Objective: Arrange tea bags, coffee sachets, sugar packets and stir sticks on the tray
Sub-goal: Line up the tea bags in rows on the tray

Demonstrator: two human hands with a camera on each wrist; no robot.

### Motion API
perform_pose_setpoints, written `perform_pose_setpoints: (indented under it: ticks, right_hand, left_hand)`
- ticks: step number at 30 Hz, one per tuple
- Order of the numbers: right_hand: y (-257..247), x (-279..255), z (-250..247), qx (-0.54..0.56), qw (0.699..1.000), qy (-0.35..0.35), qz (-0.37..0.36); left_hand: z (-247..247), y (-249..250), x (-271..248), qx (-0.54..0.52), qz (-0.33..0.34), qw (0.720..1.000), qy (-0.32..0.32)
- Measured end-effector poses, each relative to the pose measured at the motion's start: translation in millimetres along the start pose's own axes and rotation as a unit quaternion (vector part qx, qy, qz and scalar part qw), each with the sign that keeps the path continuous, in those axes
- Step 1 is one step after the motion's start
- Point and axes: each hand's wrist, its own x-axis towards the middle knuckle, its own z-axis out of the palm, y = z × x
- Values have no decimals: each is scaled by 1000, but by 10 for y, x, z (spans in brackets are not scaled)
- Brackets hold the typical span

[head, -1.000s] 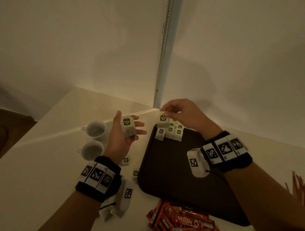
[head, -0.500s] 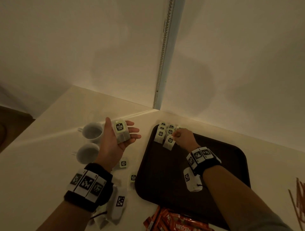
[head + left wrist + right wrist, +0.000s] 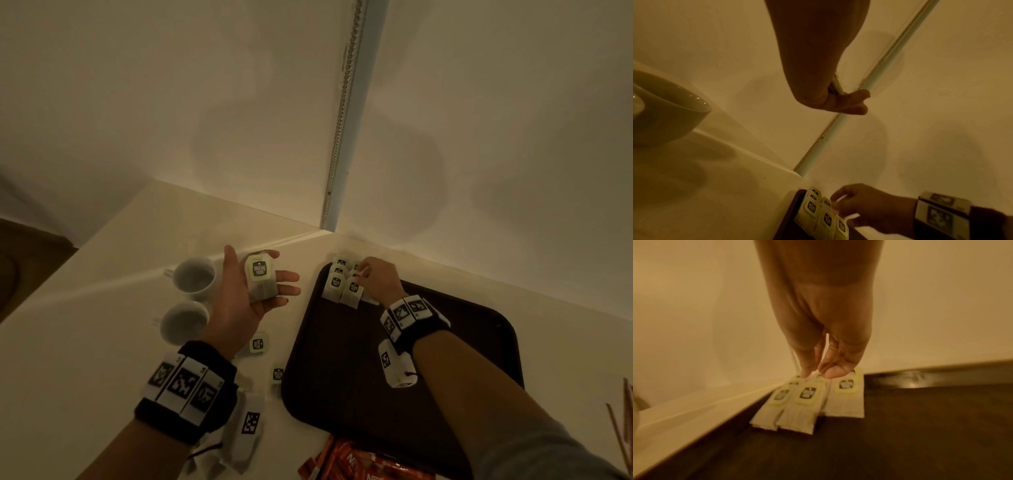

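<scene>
A dark brown tray (image 3: 359,363) lies on the pale counter. Several tea bags (image 3: 337,286) with green-rimmed tags lie overlapping in its far left corner. My right hand (image 3: 359,272) reaches down onto that cluster. In the right wrist view the right hand's (image 3: 818,372) thumb and fingertips pinch the top of one tea bag (image 3: 846,386) in the row. My left hand (image 3: 241,274) hovers palm up to the left of the tray. Another tea bag (image 3: 260,279) lies across its straight fingers, with the thumb held apart.
Two white cups (image 3: 195,277) stand left of my left hand. Two loose tea bags (image 3: 257,344) lie on the counter beside the tray's left edge. Orange coffee sachets (image 3: 359,464) sit at the near edge and brown stir sticks (image 3: 621,428) at the far right. Walls meet just behind the tray.
My right hand came down from above the tray's corner and lowered its tea bag into the row there. The left hand stayed palm up with its tea bag.
</scene>
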Motion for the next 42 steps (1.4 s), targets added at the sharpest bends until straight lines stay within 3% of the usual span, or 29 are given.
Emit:
perform_pose_setpoints:
  ticks: [3, 5, 7, 10, 18, 28, 42]
  right_hand:
    - [-408, -154, -173, 128, 988, 31, -82]
    - [-805, -363, -374, 202, 963, 7, -180]
    - [-1128, -568, -550, 199, 940, -43, -275]
    - [-1375, -742, -694, 153, 921, -72, -352]
    - [-1668, -946, -1148, 113, 924, -30, -364]
    - [-1915, -1214, -1466, 48, 904, 31, -423]
    - [-1812, -1265, -1479, 66, 913, 9, -403]
  left_hand:
    - [34, 3, 13, 13, -13, 1000, -23]
    - [84, 11, 22, 27, -16, 999, -37]
    - [154, 33, 17, 47, -7, 997, -53]
    - [272, 101, -29, 77, 15, 994, -80]
    - [349, 146, -173, 147, 141, 976, -79]
    - [516, 204, -300, 62, 168, 975, -133]
    - [453, 214, -304, 98, 197, 968, -125]
